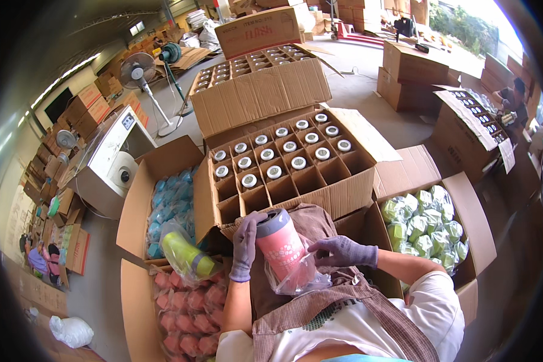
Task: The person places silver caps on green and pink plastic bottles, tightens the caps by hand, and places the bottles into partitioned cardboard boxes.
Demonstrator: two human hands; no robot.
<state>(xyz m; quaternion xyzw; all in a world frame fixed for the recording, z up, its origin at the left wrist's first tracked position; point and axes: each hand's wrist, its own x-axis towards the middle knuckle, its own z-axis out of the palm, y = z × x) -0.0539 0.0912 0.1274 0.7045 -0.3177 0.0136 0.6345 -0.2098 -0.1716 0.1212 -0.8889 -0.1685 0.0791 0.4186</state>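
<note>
A pink tumbler (282, 250) with a grey top band and a pale printed pattern tilts in front of my body. Its lower part sits in a clear plastic bag (295, 280). My left hand (245, 244), in a grey-purple glove, is closed on the tumbler's left side near the rim. From the right, my gloved right hand (344, 251) pinches the bag's edge beside the tumbler. Left of them, a bagged lime-green tumbler (187, 256) with a grey band lies across boxes. Just beyond my hands stands a divided carton (356, 188) with several white-lidded items in its cells; the nearest cells are bare.
Open boxes beside me hold wrapped blue pieces (174, 202), red pieces (190, 308) and green pieces (425, 223). Behind the divided carton is another filled carton (253, 63). Standing fans (137, 73) and a white cabinet (111, 160) are at left. Another person (513, 96) sits at far right.
</note>
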